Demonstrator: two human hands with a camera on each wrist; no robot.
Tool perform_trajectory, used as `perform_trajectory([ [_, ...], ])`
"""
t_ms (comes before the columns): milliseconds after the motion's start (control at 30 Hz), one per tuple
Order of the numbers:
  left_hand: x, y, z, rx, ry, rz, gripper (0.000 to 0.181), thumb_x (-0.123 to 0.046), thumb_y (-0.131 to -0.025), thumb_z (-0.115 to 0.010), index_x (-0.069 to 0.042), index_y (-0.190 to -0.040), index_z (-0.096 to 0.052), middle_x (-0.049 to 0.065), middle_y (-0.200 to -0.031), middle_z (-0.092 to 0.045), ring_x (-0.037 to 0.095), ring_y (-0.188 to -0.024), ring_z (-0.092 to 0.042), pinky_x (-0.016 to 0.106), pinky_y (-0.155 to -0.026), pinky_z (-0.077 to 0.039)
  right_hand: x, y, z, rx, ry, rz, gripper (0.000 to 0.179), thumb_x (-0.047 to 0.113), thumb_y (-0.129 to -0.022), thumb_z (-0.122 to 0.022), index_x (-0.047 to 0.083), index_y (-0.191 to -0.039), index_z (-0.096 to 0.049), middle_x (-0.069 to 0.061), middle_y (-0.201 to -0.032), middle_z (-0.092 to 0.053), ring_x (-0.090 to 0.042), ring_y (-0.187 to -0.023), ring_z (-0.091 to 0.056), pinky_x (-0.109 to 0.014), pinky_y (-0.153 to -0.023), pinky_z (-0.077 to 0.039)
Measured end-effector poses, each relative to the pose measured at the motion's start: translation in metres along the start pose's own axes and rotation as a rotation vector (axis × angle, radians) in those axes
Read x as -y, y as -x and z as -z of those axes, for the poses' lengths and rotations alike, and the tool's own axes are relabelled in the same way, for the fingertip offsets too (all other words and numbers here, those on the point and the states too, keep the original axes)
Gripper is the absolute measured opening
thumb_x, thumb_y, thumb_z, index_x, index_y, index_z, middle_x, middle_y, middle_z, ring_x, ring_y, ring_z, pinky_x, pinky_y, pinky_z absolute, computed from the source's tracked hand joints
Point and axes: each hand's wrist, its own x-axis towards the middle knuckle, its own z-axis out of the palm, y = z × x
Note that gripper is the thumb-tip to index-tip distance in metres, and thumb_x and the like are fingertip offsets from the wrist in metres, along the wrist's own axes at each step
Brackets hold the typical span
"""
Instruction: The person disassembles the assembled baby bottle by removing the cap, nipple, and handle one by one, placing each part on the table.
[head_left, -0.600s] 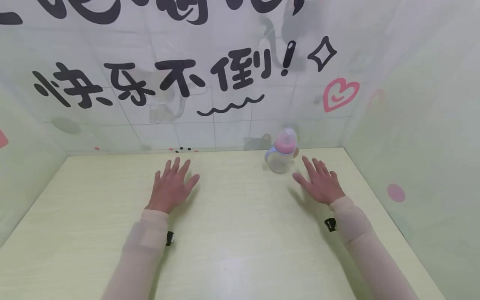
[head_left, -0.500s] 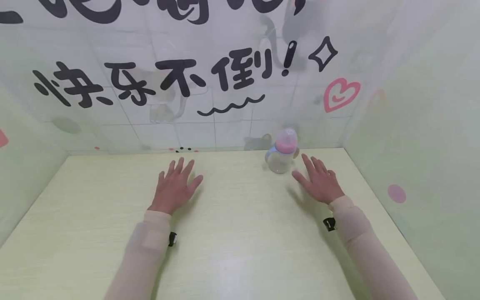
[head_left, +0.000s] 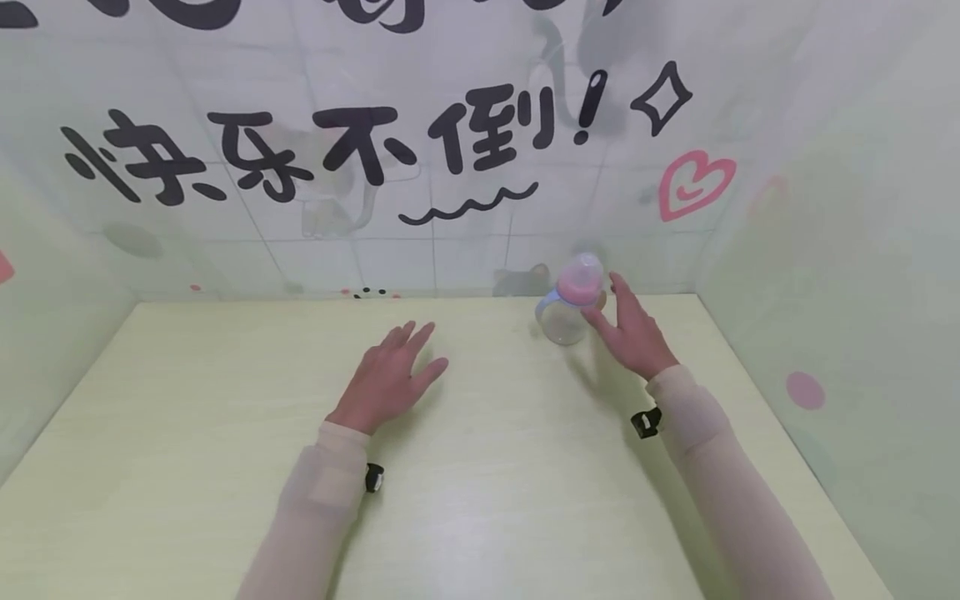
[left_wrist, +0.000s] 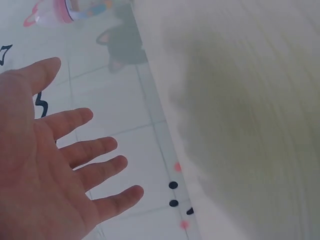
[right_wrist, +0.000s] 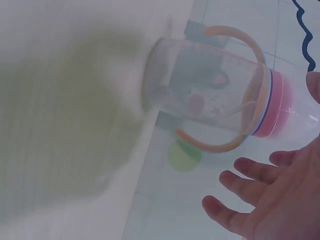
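Note:
A clear baby bottle (head_left: 564, 323) with a pink collar and see-through cap stands upright near the back of the table. Two curved side handles (right_wrist: 252, 42) show in the right wrist view. My right hand (head_left: 636, 335) is at the bottle's right side, thumb and fingers spread to either side of the cap (right_wrist: 299, 112); whether they touch it I cannot tell. My left hand (head_left: 386, 379) hovers over the table left of the bottle, fingers extended and holding nothing. In the left wrist view that palm (left_wrist: 40, 170) faces the camera, with part of the bottle (left_wrist: 57, 11) at the top.
The pale wooden table (head_left: 465, 467) meets a tiled back wall (head_left: 390, 267) covered by a clear sheet with black lettering and a pink heart (head_left: 696, 185). A side wall (head_left: 847, 292) rises along the table's right edge, another (head_left: 45, 250) on the left.
My right hand has moved forward and left to the bottle's cap. The left hand has shifted right, toward the table's middle. The head view has tilted slightly; the bottle stays standing.

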Motion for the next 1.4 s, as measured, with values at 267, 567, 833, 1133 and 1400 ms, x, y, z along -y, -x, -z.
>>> perform_trajectory([
  [267, -0.021, -0.005, -0.01, -0.016, 0.061, -0.033, 0.065, -0.049, -0.101, -0.049, -0.013, -0.154, -0.038, 0.021, -0.156, -0.035, 0.039, -0.143, -0.033, 0.06, -0.11, -0.03, 0.01, -0.019, -0.004, -0.055, -0.225, 0.088, 0.07, 0.043, -0.099, -0.059, 0.016, -0.154, -0.026, -0.012, -0.149, -0.042, -0.028, -0.14, -0.036, -0.059, -0.113, -0.026],
  [567, -0.033, -0.013, -0.021, -0.012, 0.114, -0.054, 0.063, -0.047, -0.1, -0.051, -0.014, -0.153, -0.04, 0.019, -0.155, -0.038, 0.035, -0.143, -0.035, 0.057, -0.111, -0.032, 0.012, -0.027, -0.009, -0.103, -0.311, 0.049, 0.077, 0.04, -0.095, -0.065, 0.013, -0.154, -0.024, -0.017, -0.139, -0.051, -0.031, -0.13, -0.046, -0.057, -0.11, -0.032],
  [833, -0.044, -0.024, -0.027, 0.002, 0.172, -0.058, 0.063, -0.047, -0.099, -0.053, -0.015, -0.153, -0.04, 0.017, -0.154, -0.039, 0.03, -0.143, -0.035, 0.051, -0.113, -0.032, 0.009, -0.027, -0.014, -0.13, -0.287, 0.039, 0.081, 0.041, -0.094, -0.067, 0.005, -0.153, -0.025, -0.019, -0.144, -0.047, -0.032, -0.132, -0.045, -0.055, -0.109, -0.035],
  [1133, -0.063, -0.044, -0.042, -0.009, 0.223, -0.055, 0.068, -0.039, -0.095, -0.065, -0.014, -0.152, -0.039, 0.009, -0.151, -0.045, 0.025, -0.141, -0.04, 0.046, -0.113, -0.034, 0.015, -0.018, -0.022, -0.134, -0.276, 0.059, 0.079, 0.041, -0.093, -0.068, 0.006, -0.151, -0.027, -0.019, -0.141, -0.05, -0.031, -0.129, -0.048, -0.055, -0.107, -0.037],
  [1400, -0.079, -0.06, -0.06, -0.066, 0.277, -0.025, 0.081, -0.034, -0.084, -0.08, -0.01, -0.151, -0.04, 0.011, -0.148, -0.049, 0.03, -0.136, -0.046, 0.051, -0.108, -0.038, 0.023, -0.007, -0.033, -0.132, -0.29, 0.078, 0.079, 0.04, -0.092, -0.069, 0.006, -0.15, -0.029, -0.016, -0.139, -0.051, -0.031, -0.124, -0.052, -0.055, -0.102, -0.044],
])
